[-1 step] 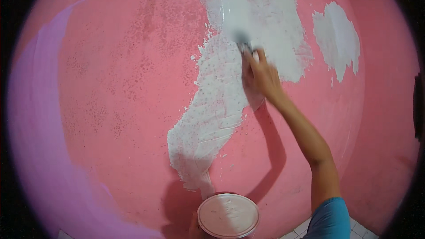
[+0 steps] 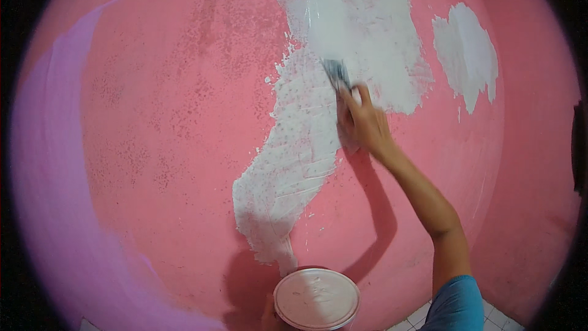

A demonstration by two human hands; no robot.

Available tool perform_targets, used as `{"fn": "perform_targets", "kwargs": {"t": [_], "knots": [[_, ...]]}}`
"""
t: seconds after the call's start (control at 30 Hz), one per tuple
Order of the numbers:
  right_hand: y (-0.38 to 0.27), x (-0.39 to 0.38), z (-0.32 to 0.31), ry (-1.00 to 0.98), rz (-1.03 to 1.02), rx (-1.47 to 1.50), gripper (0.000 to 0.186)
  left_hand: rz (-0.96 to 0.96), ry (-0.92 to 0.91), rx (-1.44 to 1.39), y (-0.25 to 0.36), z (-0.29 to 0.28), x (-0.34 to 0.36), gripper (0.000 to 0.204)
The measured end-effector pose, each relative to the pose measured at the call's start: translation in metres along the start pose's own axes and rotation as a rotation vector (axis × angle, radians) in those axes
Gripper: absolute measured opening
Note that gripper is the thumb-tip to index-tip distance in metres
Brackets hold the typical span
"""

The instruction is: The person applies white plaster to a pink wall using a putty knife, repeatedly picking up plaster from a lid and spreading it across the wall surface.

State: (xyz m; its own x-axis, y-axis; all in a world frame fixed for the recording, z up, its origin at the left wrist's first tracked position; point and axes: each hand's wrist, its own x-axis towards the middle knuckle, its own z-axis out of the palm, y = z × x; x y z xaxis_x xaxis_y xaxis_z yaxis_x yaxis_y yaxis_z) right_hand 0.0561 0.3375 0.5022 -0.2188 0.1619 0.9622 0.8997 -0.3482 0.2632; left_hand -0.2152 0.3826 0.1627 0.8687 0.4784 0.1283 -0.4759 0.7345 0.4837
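Observation:
My right hand (image 2: 367, 119) is closed around a putty knife (image 2: 337, 73), its blade against the white filler patch (image 2: 373, 30) on the pink wall (image 2: 159, 196). A long strip of filler (image 2: 300, 122) runs down and left from that patch, thinner and dotted with pink. At the lower edge my left hand (image 2: 268, 314) grips the side of a round tub (image 2: 277, 309), and only part of its fingers shows. Pale, smooth paste (image 2: 315, 297) with a few ridges appears in the tub, half in shadow.
A smaller filler patch (image 2: 467, 55) is on the wall to the right, near the corner with another pink wall (image 2: 539, 147). A purple painted band (image 2: 52, 165) curves down the left side. White floor tiles (image 2: 419, 315) show at the lower right.
My right hand and the putty knife have slid a little downward over the filler, and the blade looks sharper. My left hand and the tub have hardly moved.

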Motion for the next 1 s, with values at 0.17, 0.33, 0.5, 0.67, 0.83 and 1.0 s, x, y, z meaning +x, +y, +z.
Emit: {"fn": "perform_targets", "kwargs": {"t": [0.17,0.33,0.5,0.67,0.83,1.0], "knots": [[-0.007,-0.03,-0.03,0.031,-0.025,0.082,0.049,0.004,-0.093,-0.027,-0.001,-0.006,0.003,0.055],[0.005,0.101,-0.026,0.251,-0.094,-0.006,0.04,0.043,-0.189,-0.035,-0.007,-0.009,0.007,0.056],[0.023,0.147,-0.002,0.212,-0.072,-0.113,0.035,-0.066,0.104,-0.025,0.001,0.02,-0.002,0.058],[-0.026,0.029,0.004,0.006,0.029,-0.013,0.044,-0.114,0.06,-0.017,0.0,0.004,-0.002,0.058],[-0.037,-0.031,-0.023,-0.043,-0.017,0.132,0.05,-0.101,0.074,-0.021,-0.001,0.004,-0.002,0.059],[-0.006,0.055,-0.02,0.14,-0.019,-0.01,0.043,-0.115,0.091,-0.024,-0.004,0.006,-0.001,0.059]]}}
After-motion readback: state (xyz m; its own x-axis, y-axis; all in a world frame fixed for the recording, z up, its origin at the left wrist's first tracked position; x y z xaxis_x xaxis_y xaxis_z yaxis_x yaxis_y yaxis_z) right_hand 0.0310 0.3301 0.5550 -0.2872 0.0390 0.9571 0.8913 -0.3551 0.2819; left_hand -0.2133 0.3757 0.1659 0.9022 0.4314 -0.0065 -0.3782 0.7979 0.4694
